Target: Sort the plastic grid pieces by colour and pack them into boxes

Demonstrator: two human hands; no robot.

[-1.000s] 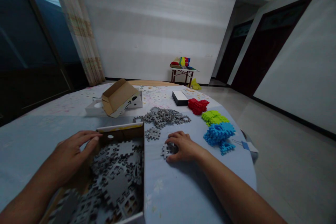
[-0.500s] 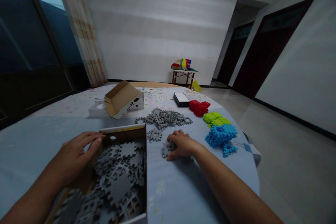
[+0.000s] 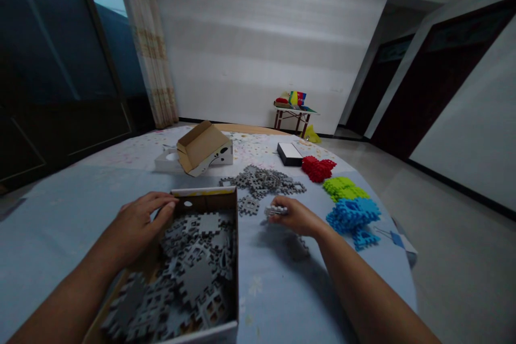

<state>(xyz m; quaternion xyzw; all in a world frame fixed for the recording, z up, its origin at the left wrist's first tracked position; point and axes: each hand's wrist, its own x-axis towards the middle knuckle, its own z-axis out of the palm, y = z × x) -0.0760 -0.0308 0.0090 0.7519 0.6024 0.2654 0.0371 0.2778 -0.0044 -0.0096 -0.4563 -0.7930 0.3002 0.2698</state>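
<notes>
My left hand [image 3: 139, 228] grips the far left corner of an open cardboard box [image 3: 237, 258], its fingers and thumb closed at the rim. Grey interlocking plastic tiles [image 3: 197, 277] with toothed edges lie jumbled inside. Right of the box, my right hand [image 3: 296, 216] is closed on a grey interlocking tile [image 3: 274, 209], held edge-on a little above the cloth; whether it is a single tile I cannot tell. Another grey tile [image 3: 298, 249] lies under my right wrist, partly in shadow. Just beyond the box's right corner is a flat tile [image 3: 249, 205].
A heap of grey tiles [image 3: 262, 180] lies beyond the box. Red pieces [image 3: 317, 168], lime-green pieces [image 3: 344, 188] and blue pieces [image 3: 352, 215] are stacked along the right table edge. Farther back are a black-and-white box [image 3: 289, 153] and a tipped cardboard lid [image 3: 205, 148].
My right hand has lifted the grey tile off the cloth and turned it edge-on, uncovering another tile below. The view has swung slightly left. My left hand stays at the box rim.
</notes>
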